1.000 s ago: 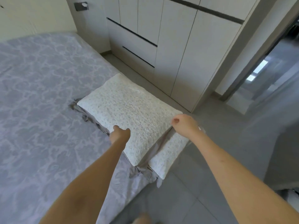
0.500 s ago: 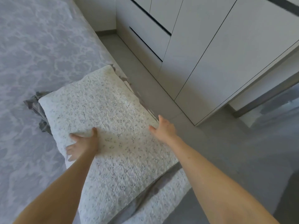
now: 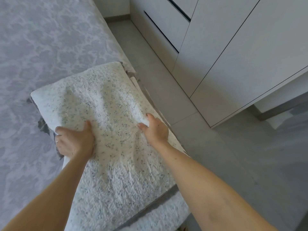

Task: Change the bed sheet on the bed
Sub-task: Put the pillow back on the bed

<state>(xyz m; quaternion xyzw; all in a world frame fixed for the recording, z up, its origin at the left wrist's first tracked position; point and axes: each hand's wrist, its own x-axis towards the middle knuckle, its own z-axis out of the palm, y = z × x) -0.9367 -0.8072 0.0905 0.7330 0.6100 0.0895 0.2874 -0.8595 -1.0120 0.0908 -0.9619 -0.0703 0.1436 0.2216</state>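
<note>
A white speckled pillow [image 3: 106, 104] lies on top of a second pillow [image 3: 166, 212] at the right edge of the bed [image 3: 41, 47], which carries a grey patterned sheet. Dark grey cloth [image 3: 42, 124] sticks out from under the top pillow. My left hand [image 3: 75, 140] grips the pillow's left edge, thumb on top and fingers curled round the side. My right hand [image 3: 154, 129] grips the pillow's right edge and bunches up a fold of it.
White wardrobe doors and drawers [image 3: 225, 47] stand to the right of the bed. A narrow strip of grey tiled floor [image 3: 166, 100] runs between bed and wardrobe and widens at the lower right.
Both hands went from gripping the near end, through lying open on the pillow's sides, to clasping its left and right edges. The view has moved closer and lower over the pillow.
</note>
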